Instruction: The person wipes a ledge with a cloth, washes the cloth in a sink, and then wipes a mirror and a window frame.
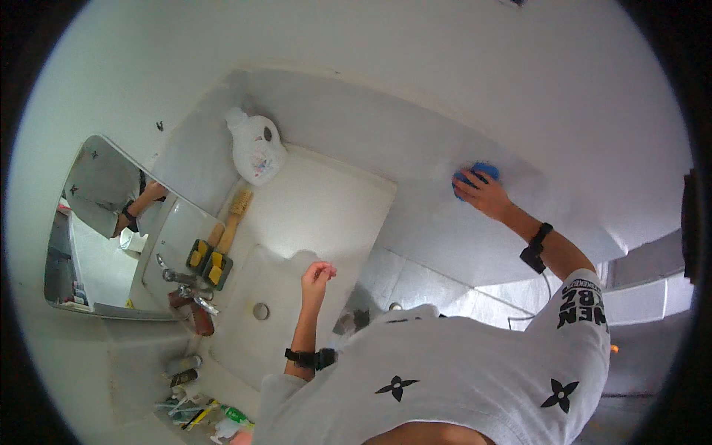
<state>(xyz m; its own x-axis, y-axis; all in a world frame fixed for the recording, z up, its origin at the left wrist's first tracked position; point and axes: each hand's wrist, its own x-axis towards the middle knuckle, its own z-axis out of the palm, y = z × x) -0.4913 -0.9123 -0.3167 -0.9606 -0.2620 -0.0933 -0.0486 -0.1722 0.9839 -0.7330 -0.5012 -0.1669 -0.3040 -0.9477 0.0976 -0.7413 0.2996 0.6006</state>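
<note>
Blue scrubber [486, 169] is partly hidden under the right hand [483, 196], label [261, 162] on the white jug [248, 142] is kinda blurry.

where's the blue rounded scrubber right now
In the head view, the blue rounded scrubber is right of centre, in the grip of the person's right hand, against the pale grey wall.

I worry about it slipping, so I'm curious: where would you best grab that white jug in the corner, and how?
Probably by its handle, coming from the person's right. The white jug seems to stand upright, its cap toward the left, while the handle's hole is on the right, giving an opening to reach through; the broad body looks harder to hold.
</note>
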